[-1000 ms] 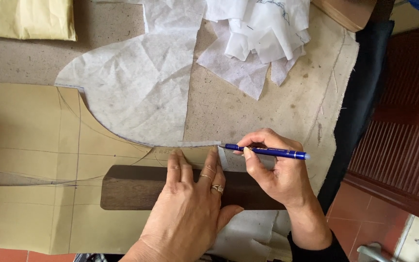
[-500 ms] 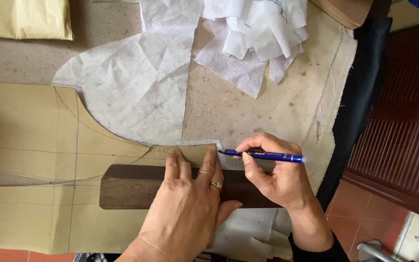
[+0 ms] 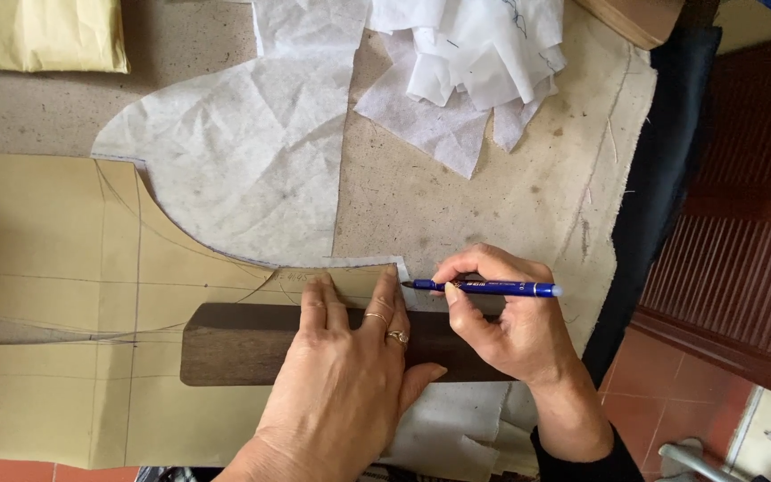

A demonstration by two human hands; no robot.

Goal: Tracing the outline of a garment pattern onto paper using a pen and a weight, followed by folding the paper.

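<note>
Head view | left hand [image 3: 350, 375] flat, fingers together, pressing dark wooden block [image 3: 234, 344] mid-frame | right hand [image 3: 501, 317] fingers clamped on blue pen [image 3: 484, 287], tip at white pattern paper [image 3: 243, 170] edge | curve traced on tan paper [image 3: 46, 250]; straight lower edge underway

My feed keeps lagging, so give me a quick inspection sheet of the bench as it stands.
Surface: table covered in stained beige cloth, loose threads at its right edge.
Job's things: yellow pattern paper with drawn lines; crumpled white tracing piece overlapping it; dark wooden block lying on the paper; blue pen, tip at the white piece's corner.
Clutter: white scraps at top; folded yellow paper top left; more white pieces at the near edge.
Hands: left hand flat on block and paper, rings on; right hand grips the pen.
Cables: nothing seen.
Surroundings: dark fabric hanging off the right edge; slatted wood panel; red floor tiles.
</note>
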